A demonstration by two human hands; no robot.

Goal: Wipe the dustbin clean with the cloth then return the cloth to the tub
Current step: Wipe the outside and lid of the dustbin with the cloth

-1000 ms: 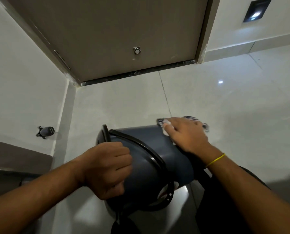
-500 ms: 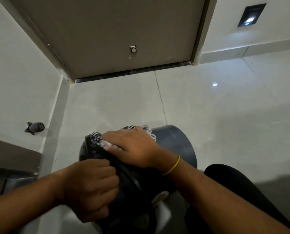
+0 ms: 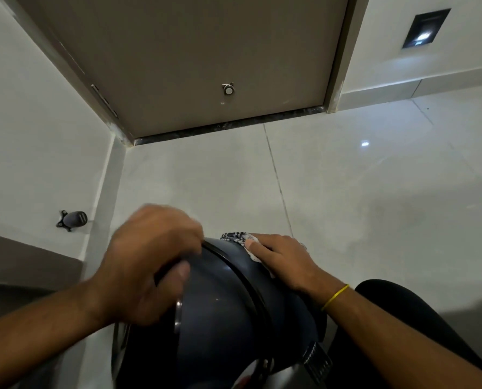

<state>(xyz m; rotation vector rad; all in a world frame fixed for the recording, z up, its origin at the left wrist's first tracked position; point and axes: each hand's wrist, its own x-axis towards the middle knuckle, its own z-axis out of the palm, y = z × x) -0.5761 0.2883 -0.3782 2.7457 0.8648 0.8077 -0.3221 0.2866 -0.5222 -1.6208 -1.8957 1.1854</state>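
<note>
Your left hand (image 3: 147,265) is gripping the rim of the tilted dustbin (image 3: 220,318) on the floor (image 3: 346,192), while your right hand (image 3: 284,262), fingers flat, is pressing the cloth (image 3: 235,237) against its side; be wiping in firm, overlapping strokes.

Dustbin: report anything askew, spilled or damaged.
The dustbin is tipped over on its side, not upright. The left hand grips its rim and the right hand presses the cloth on its wall. No spill or damage shows.

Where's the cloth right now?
Head view, lower centre: the cloth is pressed on the dustbin under the right hand, right of the left hand.
</note>
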